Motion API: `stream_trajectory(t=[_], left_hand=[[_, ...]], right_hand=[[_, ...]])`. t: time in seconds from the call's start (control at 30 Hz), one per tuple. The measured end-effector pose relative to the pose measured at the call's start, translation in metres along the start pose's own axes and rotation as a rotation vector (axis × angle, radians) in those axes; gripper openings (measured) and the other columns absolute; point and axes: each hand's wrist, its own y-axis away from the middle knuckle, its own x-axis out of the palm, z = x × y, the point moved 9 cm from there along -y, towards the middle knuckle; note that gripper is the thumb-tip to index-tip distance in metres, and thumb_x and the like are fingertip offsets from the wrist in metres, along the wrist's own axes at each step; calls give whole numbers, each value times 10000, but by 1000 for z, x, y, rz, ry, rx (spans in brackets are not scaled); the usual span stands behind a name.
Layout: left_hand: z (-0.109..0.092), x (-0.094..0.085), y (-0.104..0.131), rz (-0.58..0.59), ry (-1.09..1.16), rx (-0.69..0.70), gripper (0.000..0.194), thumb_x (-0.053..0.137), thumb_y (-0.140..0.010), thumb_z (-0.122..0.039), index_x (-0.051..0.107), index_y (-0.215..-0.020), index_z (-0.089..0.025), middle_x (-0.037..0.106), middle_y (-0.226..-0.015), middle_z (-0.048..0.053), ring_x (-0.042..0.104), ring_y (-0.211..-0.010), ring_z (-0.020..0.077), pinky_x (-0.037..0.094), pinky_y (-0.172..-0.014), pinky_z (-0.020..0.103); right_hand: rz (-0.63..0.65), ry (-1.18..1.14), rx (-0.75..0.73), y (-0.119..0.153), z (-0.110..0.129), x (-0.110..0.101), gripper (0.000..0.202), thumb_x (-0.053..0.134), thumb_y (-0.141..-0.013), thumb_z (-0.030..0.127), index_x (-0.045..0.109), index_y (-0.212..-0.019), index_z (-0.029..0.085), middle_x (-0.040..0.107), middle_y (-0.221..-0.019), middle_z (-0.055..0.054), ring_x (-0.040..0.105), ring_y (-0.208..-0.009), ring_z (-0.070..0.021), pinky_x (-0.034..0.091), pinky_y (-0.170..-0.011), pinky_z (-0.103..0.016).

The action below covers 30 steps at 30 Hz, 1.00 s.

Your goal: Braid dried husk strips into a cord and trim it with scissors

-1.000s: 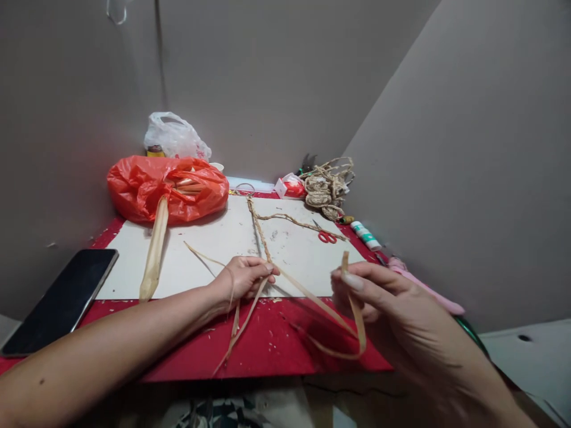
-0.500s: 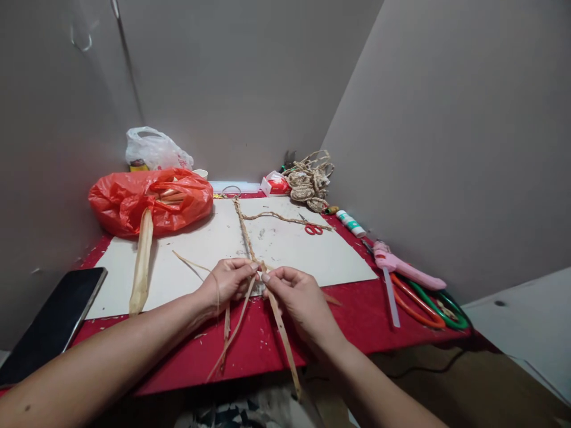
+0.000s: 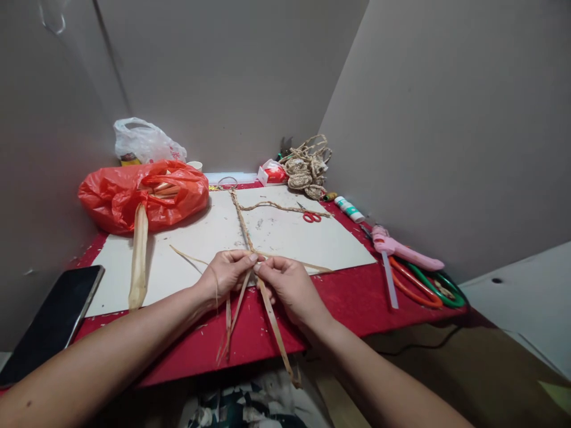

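Observation:
A braided cord of dried plant fibre (image 3: 242,223) runs from the far side of the white board toward me, with a thinner twisted length branching off to the right. My left hand (image 3: 231,272) pinches the cord's near end between thumb and fingers. Close beside it, almost touching, my right hand (image 3: 288,285) is closed on a flat tan fibre strip (image 3: 277,336) that hangs past the table edge. Other loose strips (image 3: 236,312) dangle below my left hand, and one lies out to the right behind my right hand. The exact crossing is hidden by my fingertips.
A red plastic bag (image 3: 111,199) of fibre strips and a phone (image 3: 51,321) are on the left. Behind lie coiled ropes (image 3: 300,172). Red-handled scissors (image 3: 311,217), a white-and-green tube (image 3: 348,209) and a pink glue gun (image 3: 405,252) sit right on the red cloth (image 3: 343,303).
Both hands have drawn closer together at the cord's end. The strip behind my right hand now stretches rightward over the board. The view has shifted slightly.

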Motion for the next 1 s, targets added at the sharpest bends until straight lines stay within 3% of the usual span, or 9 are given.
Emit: stream_trajectory(t=[0.13, 0.23, 0.3, 0.37, 0.47, 0.53, 0.73, 0.87, 1.0], left_hand=[[-3, 2, 1, 3, 57, -16, 401, 760, -608, -432, 622, -802, -110, 603, -596, 12, 507, -452, 77, 342, -451, 188], [-7, 2, 1, 14, 47, -15, 355, 737, -652, -405, 617, -799, -105, 601, -645, -3, 341, -363, -4, 209, -385, 158], [-8, 4, 1, 48, 22, -21, 335, 714, -680, -407, 610, -785, -107, 544, -565, -36, 239, -338, -14, 129, -372, 167], [-8, 5, 1, 75, 1, -31, 331, 699, -692, -422, 584, -717, -112, 436, -458, -71, 211, -335, -2, 111, -378, 176], [-8, 4, 2, 63, -50, -31, 370, 688, -685, -451, 523, -612, -128, 329, -391, -91, 207, -339, 12, 111, -388, 187], [-10, 2, 3, 44, -75, -15, 374, 684, -679, -450, 502, -593, -135, 357, -406, -81, 231, -350, 18, 126, -398, 191], [-24, -3, 4, -34, -227, 101, 286, 596, -731, -361, 517, -580, -132, 398, -453, -56, 280, -414, 44, 191, -448, 202], [-37, -7, 5, -81, -358, 209, 231, 568, -722, -306, 567, -584, -120, 504, -530, -14, 381, -496, 75, 292, -519, 205], [-46, -6, 8, -74, -494, 249, 200, 537, -725, -278, 646, -692, -113, 590, -614, 14, 457, -564, 112, 349, -569, 218]], right_hand=[[6, 225, -112, 11, 30, -7, 297, 588, -763, 439, 547, -634, 175, 563, -516, 5, 465, -414, -96, 361, -420, -220], [-250, 469, -452, 25, 81, -32, 247, 560, -808, 407, 633, -805, 171, 641, -725, -39, 566, -641, -145, 424, -584, -246], [-248, 560, -535, 24, 92, -33, 287, 560, -813, 385, 634, -991, 172, 658, -884, -63, 580, -780, -169, 428, -660, -257], [-34, 598, -438, 8, 79, -18, 345, 527, -828, 383, 620, -1069, 153, 652, -889, -70, 570, -763, -170, 422, -647, -262], [297, 618, -296, -10, 52, 9, 359, 444, -865, 409, 674, -851, 132, 594, -690, -30, 490, -616, -135, 378, -587, -247], [387, 612, -259, -18, 44, 17, 413, 440, -862, 454, 662, -717, 138, 511, -592, 3, 405, -550, -109, 325, -534, -230], [490, 405, -11, -26, 26, 21, 468, 521, -776, 577, 597, -622, 142, 267, -447, 79, 169, -427, -67, 127, -409, -235], [444, 163, 85, -27, 18, 23, 474, 593, -728, 564, 424, -494, 188, 252, -375, 99, 146, -356, -47, 77, -376, -243], [359, 49, 167, -25, 8, 23, 450, 614, -719, 547, 442, -514, 185, 260, -338, 106, 150, -319, -37, 70, -351, -229]])
